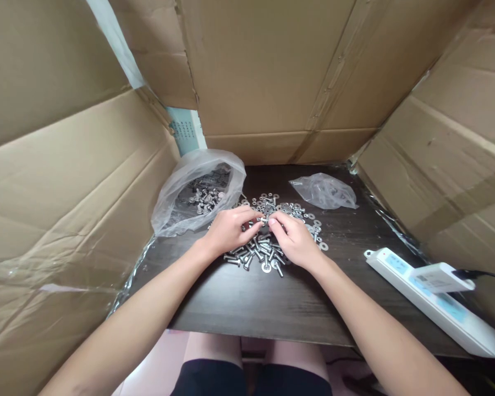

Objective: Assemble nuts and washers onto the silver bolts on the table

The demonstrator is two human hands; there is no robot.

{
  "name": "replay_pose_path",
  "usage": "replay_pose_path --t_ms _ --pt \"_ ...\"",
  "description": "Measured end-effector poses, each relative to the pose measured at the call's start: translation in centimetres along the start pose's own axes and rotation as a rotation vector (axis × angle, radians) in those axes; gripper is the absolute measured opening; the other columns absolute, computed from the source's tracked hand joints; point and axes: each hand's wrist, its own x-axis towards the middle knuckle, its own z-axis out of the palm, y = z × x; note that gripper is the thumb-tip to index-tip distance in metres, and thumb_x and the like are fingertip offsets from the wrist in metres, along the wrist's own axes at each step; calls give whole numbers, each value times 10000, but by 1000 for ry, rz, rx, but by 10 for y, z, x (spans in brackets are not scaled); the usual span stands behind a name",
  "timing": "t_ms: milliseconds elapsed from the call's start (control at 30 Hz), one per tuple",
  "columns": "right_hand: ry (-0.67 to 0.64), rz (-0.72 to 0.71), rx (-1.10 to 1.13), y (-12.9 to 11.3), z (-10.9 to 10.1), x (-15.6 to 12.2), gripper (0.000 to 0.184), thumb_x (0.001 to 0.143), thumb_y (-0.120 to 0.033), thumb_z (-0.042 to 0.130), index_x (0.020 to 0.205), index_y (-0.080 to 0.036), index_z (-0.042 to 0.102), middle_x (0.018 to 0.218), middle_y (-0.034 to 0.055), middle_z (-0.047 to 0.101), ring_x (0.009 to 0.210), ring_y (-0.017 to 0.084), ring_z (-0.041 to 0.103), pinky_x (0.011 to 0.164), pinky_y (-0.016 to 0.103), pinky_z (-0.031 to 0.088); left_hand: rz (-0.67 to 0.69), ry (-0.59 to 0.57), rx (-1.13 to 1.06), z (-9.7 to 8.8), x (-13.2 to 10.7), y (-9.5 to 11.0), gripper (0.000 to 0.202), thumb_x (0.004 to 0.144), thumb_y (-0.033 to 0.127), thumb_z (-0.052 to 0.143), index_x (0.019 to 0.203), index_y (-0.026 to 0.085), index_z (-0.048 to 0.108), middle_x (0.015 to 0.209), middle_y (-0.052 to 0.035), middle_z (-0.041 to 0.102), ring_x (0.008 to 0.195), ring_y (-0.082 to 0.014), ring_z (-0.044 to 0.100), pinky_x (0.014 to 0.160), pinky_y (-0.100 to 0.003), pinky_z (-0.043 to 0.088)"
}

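Note:
My left hand (231, 228) pinches a small silver bolt (264, 220) between thumb and fingertips, above a heap of hardware. Fingertip to fingertip with it, my right hand (293, 237) is closed at the bolt's other end. Whatever small part its fingers grip there is mostly hidden. Below and in front of both hands lie several loose bolts (247, 257). Flat washers (286, 208) and nuts are scattered behind them and to the right.
An open clear plastic bag (171, 212) at the left contains assembled-looking bolts (206, 200). A second, crumpled plastic bag (325, 191) lies at the back right. A white power strip (421, 297) with a plugged-in adapter (443, 278) rests on the dark table (247, 308). Cardboard walls (272, 66) surround three sides.

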Motion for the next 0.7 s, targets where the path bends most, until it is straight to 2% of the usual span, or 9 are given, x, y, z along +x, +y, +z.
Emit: replay_pose_path --t_ms 233,400,533,700 --pt "6 5 -25 0 -1 -1 370 1040 -383 362 758 -199 514 743 32 594 714 182 553 698 322 398 1 3 -16 -1 0 1 207 971 298 592 1066 175 730 910 -49 714 753 -138 662 696 -246 506" --pt "17 18 21 0 -1 -1 179 982 -335 467 923 -203 572 846 32 635 777 186 581 736 321 426 5 13 -12 -1 0 1 193 965 280 599 1062 176 730 892 -34 703 731 -125 650 676 -239 490" --pt "23 2 32 0 -1 0 108 947 -295 501 932 -203 555 858 28 623 788 182 580 743 314 432 4 13 -20 -1 0 0 191 962 277 600 1063 177 729 878 -28 696 727 -124 646 684 -239 492" --pt "1 -5 -7 -1 -1 0 265 1004 -342 416 812 -204 535 754 23 590 727 181 555 710 314 397 4 15 -20 0 0 0 193 959 277 605 1067 175 729 884 -28 697 720 -121 643 673 -237 490"
